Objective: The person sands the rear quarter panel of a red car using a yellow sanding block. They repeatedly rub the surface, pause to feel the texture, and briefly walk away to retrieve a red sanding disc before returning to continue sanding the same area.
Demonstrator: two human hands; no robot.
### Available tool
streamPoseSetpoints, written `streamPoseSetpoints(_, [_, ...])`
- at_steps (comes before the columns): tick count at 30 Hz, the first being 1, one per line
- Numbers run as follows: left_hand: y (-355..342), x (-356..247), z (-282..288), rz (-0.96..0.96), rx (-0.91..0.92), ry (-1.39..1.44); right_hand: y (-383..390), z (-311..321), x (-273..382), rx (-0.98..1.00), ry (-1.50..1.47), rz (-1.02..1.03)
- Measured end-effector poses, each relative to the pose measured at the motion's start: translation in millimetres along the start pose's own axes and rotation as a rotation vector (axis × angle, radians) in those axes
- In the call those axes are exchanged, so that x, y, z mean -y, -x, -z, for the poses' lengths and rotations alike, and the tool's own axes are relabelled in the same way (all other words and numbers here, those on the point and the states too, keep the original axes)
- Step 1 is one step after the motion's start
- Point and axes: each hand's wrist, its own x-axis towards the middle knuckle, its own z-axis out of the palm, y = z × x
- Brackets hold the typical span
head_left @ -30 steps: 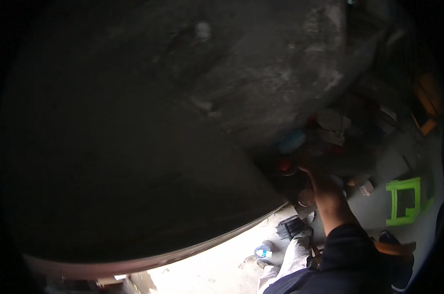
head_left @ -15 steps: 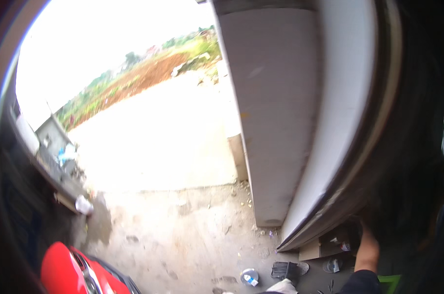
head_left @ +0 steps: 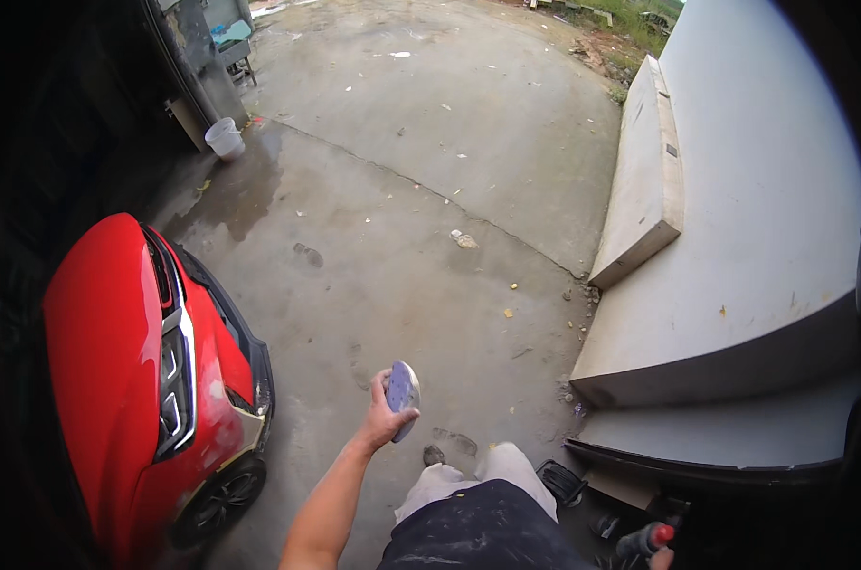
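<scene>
Held up in front of my body, my left hand grips a round purple sanding pad by its edge, with small holes showing in its face. At the lower right, my right hand is partly cut off by the frame's edge and closes on a grey bottle with a red top. The red car stands to my left. Its front corner has a bare, pale patch of filler between the headlight and the wheel.
A white bucket stands by the doorway post at the far left, near a wet patch. On my right are a white wall and a concrete ledge. A black object lies near my legs, beside a dark low shelf. Small debris dots the concrete floor.
My view has swung down and levelled onto the floor and car. My right arm was reaching to the shelf; its hand now holds the bottle. My left hand has come into view with the sanding pad.
</scene>
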Motion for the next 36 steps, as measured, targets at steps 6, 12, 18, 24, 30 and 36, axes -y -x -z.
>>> streamPoseSetpoints(6, [-79.7, -36.2, 98.1, 0.191, -0.185, 0.941, 40.5, -133.9, 274.3, 0.027, 0.115, 0.607])
streamPoseSetpoints(12, [-168.2, -9.3, 234.8, 0.042, 0.109, 1.339, 111.4, -252.4, 683.4, 0.162, -0.026, 1.112])
streamPoseSetpoints(18, [-253.5, -20.4, 359.7, 0.094, 0.042, 1.277, 330.6, -329.2, 1082.1, 0.418, -0.164, 1.558])
streamPoseSetpoints(24, [-360.5, -47.7, 487.2, -0.009, -0.005, 1.558, 621.6, -354.1, 1347.9, 0.794, -0.101, 1.921])
streamPoseSetpoints(30, [-459.8, -38.9, 640.8, -0.225, 0.079, 1.49, 831.7, -385.8, 1508.2, 1.088, 0.222, 2.022])
streamPoseSetpoints(36, [-517.7, -128.7, 835.8, -0.298, 0.334, 1.516, 987.2, -415.0, 1655.0, 1.197, 0.364, 2.031])
